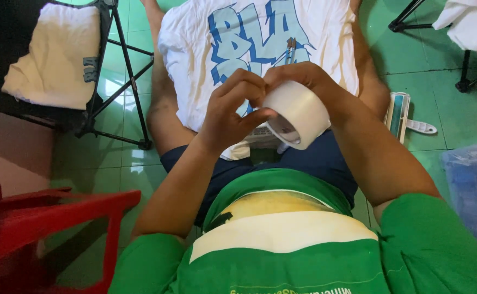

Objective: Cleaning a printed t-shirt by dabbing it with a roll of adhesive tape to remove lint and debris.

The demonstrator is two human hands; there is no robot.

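Green glossy floor tiles are spreading under everything, with a white printed cotton shirt lying over the person's legs at twelve o'clock. Above it, the wide white roll of adhesive tape is sitting in the right hand, whose grip is clamped on its rim; the roll's axis is tilting toward five o'clock. The left hand, at nine o'clock of the roll, is pinching its edge.

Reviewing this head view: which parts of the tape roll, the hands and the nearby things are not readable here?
- Tape roll: its loose end is hidden under the fingertips of the left hand and right hand.
- Right hand's palm side: turned away, hidden behind the roll.
- White T-shirt on the lap: top cut off by the upper edge.
- Small tool on the shirt: too small to identify.
- Blue plastic bag: contents blurred, cut by the right edge.
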